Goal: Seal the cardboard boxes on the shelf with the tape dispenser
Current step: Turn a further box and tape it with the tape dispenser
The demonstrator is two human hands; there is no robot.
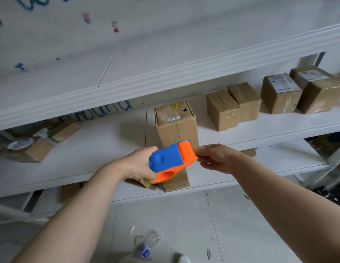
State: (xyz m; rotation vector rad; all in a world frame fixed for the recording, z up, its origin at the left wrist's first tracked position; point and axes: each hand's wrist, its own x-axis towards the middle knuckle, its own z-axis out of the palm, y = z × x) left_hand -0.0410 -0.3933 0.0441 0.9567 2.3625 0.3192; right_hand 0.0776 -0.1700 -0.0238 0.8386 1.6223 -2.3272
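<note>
While the tape dispenser (171, 159) is gripped in the curled left hand (139, 164), just in front of the tall cardboard box (176, 128) standing on the middle shelf (100, 141), its orange front is pinched by the right hand (215, 158), apparently so that tape can be drawn out.

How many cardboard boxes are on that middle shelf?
8 boxes: two at the left, a tall one in the middle, two side by side right of it, three at the far right. More may be hidden past the blurred edge.
</note>
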